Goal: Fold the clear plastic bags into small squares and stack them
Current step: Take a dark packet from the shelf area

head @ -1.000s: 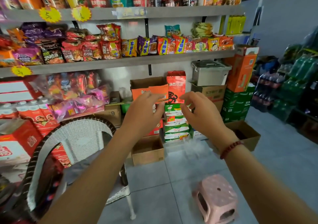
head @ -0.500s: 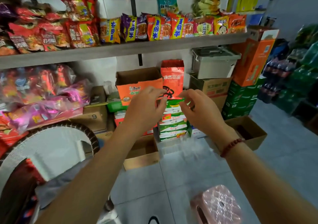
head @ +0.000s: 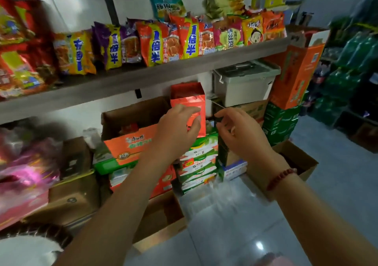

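While one clear plastic bag (head: pixel 206 196) hangs in the air, faint and blurred, both hands are raised before the shelf (head: pixel 131 81): the left hand (head: pixel 180 126) and the right hand (head: pixel 239 135) each pinch its upper edge with curled fingers, a beaded bracelet (head: pixel 281 178) on the right wrist. Behind them stand a red paper bag (head: pixel 189 100), an open orange carton (head: pixel 131 145) whose contents cannot be made out, and a white lidded bin (head: pixel 245 85). Two open brown boxes sit on the floor (head: pixel 235 231), and snack packets (head: pixel 155 43) line the shelf.

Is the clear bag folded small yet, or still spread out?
Still spread: the clear bag hangs as a loose sheet below the left hand and right hand, which pinch its top.
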A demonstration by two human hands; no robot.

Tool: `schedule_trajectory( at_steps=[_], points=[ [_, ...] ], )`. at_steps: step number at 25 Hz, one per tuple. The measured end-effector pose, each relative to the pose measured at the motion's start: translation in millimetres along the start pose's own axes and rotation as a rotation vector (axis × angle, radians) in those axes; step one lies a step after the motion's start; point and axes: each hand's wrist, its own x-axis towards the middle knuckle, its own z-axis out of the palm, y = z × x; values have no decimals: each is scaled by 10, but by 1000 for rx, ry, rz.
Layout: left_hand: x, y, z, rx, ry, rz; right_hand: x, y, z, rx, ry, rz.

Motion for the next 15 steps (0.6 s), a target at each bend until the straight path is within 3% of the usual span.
schedule_trajectory(
  at_steps=[15],
  points=[
    [2176, -394, 1561, -62, -79, -34, 1845, 1875, 304, -14, -99, 37]
  ],
)
